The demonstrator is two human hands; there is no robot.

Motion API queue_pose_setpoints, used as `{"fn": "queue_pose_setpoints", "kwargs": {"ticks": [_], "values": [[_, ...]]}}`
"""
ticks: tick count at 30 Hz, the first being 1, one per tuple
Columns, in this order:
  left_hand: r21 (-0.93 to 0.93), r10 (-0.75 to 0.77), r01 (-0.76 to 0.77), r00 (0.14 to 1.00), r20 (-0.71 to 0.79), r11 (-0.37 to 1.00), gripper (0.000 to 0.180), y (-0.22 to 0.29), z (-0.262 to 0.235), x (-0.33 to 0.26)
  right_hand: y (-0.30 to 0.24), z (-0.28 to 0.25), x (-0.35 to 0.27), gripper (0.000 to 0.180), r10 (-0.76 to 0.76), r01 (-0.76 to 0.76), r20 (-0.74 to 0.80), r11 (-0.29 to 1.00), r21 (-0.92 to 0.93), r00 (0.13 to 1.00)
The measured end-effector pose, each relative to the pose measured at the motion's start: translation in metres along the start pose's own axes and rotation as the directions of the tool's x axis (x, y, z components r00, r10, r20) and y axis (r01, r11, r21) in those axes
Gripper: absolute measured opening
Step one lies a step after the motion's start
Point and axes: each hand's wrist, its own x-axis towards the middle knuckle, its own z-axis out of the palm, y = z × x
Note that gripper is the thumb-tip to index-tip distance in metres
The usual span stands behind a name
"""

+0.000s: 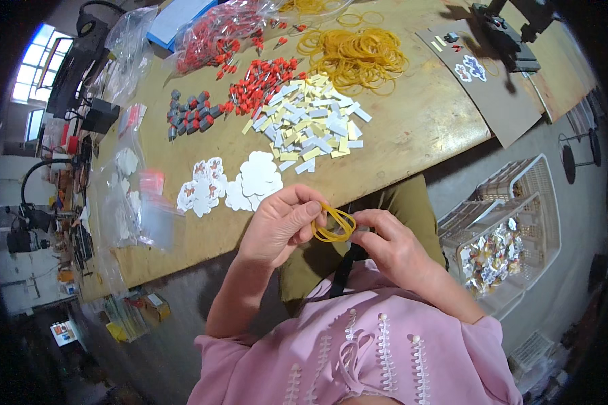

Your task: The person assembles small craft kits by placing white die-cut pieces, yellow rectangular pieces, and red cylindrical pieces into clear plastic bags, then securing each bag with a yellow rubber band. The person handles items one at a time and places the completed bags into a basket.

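— Start close in. What do the two hands have?

— A yellow rubber band (334, 226), doubled into a loop, held between them just off the near edge of the surface (419, 128), above the lap. The left hand (280, 226) has its fingers curled and its thumb and forefinger pressed together on the band's left end. The right hand (392, 243) pinches the band's right end with its fingertips, and something small seems to sit in that pinch; it is too hidden to name.

— Which way does the band run?

— Its long axis lies roughly left to right, tilted a little, bridging the gap between the hands. It touches both, so neither is nearer, though more of the loop shows on the left hand's side.

— And beyond the hands?

— Just past the left hand, on the surface, lie white flower-shaped cutouts (253, 181), some with brown printed marks. Farther off is a heap of small white and pale yellow strips (311, 125), then red-capped pieces (260, 81) and a cluster of grey ones (190, 113). Farthest, a loose pile of yellow rubber bands (358, 59) and a clear bag of red pieces (216, 34).

— To the right?

— A white wire basket (534, 196) stands on the floor beside the right arm, with printed cutouts inside.
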Motion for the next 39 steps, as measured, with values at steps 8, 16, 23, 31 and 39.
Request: {"fn": "queue_pose_setpoints", "kwargs": {"ticks": [8,16,23,31,39], "values": [[-0.173,-0.028,0.032,0.999,0.022,0.984,0.017,-0.022,-0.011,-0.008,-0.007,0.006,0.007,0.023,-0.069,0.069,0.021,0.998,0.005,0.997],[-0.263,-0.018,0.055,0.990,0.143,0.963,0.016,-0.032,-0.020,-0.006,-0.010,0.007,0.008,0.023,-0.092,0.093,0.034,0.996,-0.003,0.995],[-0.274,0.039,-0.019,0.997,0.068,0.962,0.013,-0.036,-0.018,-0.008,-0.008,0.006,0.007,0.023,-0.091,0.091,0.033,0.996,0.010,0.995],[0.331,0.350,-0.304,0.933,-0.086,0.893,0.011,-0.053,0.032,-0.027,-0.008,0.007,0.005,0.025,-0.074,0.076,-0.024,0.996,0.054,0.997],[0.951,0.561,-0.295,0.775,0.291,-0.086,0.023,-0.041,0.033,-0.030,-0.005,0.004,0.003,0.030,-0.041,0.038,0.031,0.994,0.102,0.999]]}}
